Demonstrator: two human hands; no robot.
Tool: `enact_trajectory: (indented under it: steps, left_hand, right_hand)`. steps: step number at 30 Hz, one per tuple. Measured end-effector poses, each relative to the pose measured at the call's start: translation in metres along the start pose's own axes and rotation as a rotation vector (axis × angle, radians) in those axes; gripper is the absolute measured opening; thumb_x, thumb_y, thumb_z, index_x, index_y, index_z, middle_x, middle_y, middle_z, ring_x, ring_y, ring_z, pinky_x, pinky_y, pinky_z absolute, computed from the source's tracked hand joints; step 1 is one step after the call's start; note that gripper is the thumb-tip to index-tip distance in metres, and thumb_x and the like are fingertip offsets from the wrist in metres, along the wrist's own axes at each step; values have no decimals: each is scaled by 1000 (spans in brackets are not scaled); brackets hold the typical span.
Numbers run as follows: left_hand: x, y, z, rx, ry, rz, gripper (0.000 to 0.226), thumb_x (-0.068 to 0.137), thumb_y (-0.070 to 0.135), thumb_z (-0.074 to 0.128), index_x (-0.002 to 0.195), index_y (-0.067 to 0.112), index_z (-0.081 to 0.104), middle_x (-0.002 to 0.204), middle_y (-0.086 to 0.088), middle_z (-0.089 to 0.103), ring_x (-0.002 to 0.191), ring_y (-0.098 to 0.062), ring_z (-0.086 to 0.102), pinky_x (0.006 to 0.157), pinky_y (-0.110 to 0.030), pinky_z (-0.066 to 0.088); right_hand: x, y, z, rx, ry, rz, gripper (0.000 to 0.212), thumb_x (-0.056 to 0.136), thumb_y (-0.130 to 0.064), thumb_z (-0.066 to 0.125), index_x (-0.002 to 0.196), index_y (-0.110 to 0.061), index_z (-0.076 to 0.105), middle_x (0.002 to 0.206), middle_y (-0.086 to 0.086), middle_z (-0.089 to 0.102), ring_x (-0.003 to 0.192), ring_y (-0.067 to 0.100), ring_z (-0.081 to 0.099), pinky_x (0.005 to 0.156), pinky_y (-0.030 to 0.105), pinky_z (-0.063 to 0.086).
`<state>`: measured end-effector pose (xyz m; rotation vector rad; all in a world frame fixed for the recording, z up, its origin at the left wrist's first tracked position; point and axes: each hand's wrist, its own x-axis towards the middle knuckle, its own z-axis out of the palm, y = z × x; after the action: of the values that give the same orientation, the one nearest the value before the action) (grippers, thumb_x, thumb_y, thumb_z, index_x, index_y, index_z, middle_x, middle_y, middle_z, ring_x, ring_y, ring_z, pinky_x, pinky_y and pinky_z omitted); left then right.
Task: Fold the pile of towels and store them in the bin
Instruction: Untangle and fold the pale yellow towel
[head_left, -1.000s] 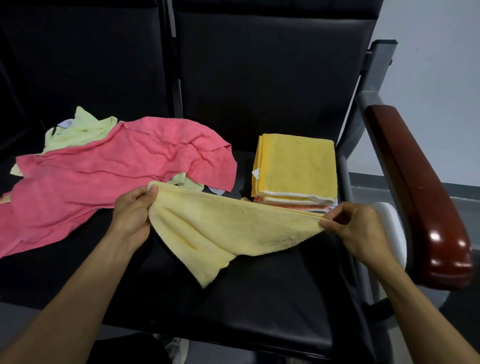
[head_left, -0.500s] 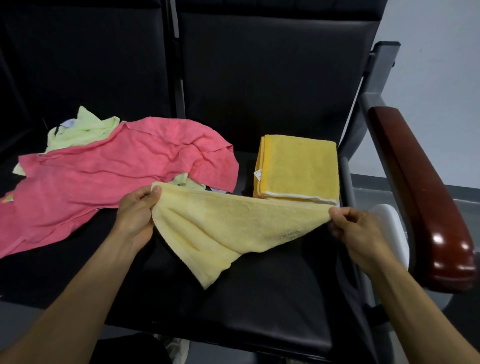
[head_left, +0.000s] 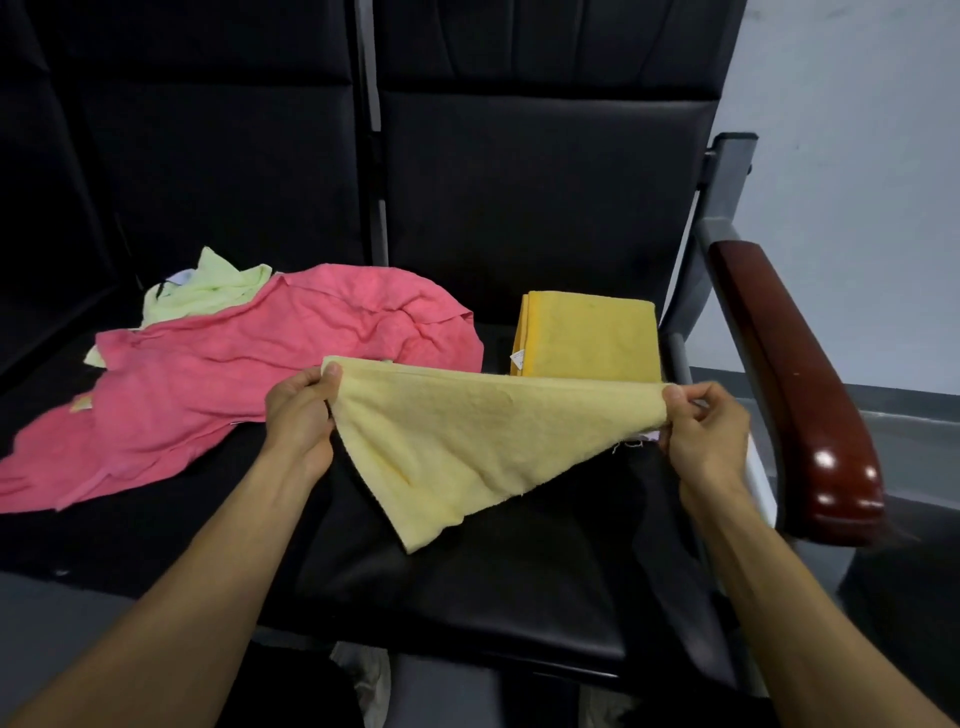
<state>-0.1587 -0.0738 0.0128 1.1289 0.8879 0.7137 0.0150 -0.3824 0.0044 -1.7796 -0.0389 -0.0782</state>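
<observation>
No bin is in view, and the pale yellow towel (head_left: 467, 441) hides the front of the folded orange-yellow towel (head_left: 589, 332). The left hand (head_left: 301, 415) and right hand (head_left: 701, 431) each have a grip pinched on a top corner, stretching the towel taut above the black seat (head_left: 493, 587); its lower point hangs down. A pink towel (head_left: 249, 374) covers a light green one (head_left: 202, 291).

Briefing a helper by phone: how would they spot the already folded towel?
Find the black seat beside the wooden armrest. At its back right lies the folded towel, a neat deep-yellow rectangle, unlike the crumpled pink towel to its left.
</observation>
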Motion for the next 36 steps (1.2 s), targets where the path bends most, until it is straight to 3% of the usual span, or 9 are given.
enact_trajectory:
  steps: [2,7,10,17,20,23,28,33,36]
  left_hand:
    - [-12,16,-2,2,20,28,15,101,14,60,89,10,67,84,-4,65,73,-13,62,67,-26,54]
    - [-43,81,-6,-34,-7,148,13,100,13,62,89,10,68,88,-5,67,80,-16,63,63,-25,54]
    - [-61,119,-13,-61,-18,220,16,99,9,61,85,11,67,90,-7,65,87,-20,58,71,-30,50]
    - [-93,167,-26,-31,-45,335,15,97,13,66,82,12,70,76,-1,65,71,-13,56,69,-33,47]
    - [-104,178,-27,18,-51,414,18,97,17,66,80,13,69,74,-1,64,66,-12,55,61,-29,45]
    - [-110,188,-33,133,-88,493,20,99,16,64,80,8,67,74,-4,63,69,-14,54,62,-30,44]
    - [-120,184,-39,155,-79,529,24,100,18,62,78,9,64,69,-3,62,64,-12,53,59,-29,43]
    - [-132,165,-48,245,-106,525,26,104,21,55,82,8,59,70,-1,56,63,-12,47,56,-29,38]
    - [-137,154,-56,454,-17,578,24,104,22,48,91,4,56,78,-2,52,71,-16,44,60,-34,35]
  right_hand:
    - [-6,-16,-6,7,20,-31,20,97,-13,61,77,-14,59,68,7,63,59,16,57,61,31,47]
    - [-20,-87,-30,0,88,-126,16,95,-18,66,79,-16,64,72,4,69,63,18,64,66,40,57]
    - [-31,-131,-46,7,109,-186,14,95,-23,66,82,-18,67,78,4,71,76,24,69,76,45,60]
    - [-60,-187,-78,43,115,-259,15,95,-17,65,80,-12,66,70,3,66,64,19,61,64,33,55]
    - [-67,-197,-87,42,116,-298,15,96,-17,63,83,-10,66,66,4,64,60,16,59,61,27,49]
    - [-72,-202,-96,-63,41,-317,16,96,-16,64,81,-11,64,75,5,67,69,19,62,59,24,44]
    - [-82,-199,-105,-83,69,-342,18,99,-20,61,84,-10,63,82,4,68,78,20,63,65,28,46]
    - [-96,-180,-104,-66,31,-293,18,103,-24,51,90,-13,56,90,6,64,86,26,63,75,43,53]
    - [-107,-172,-101,-62,36,-285,18,104,-23,48,98,-8,55,91,0,59,81,11,54,69,31,45]
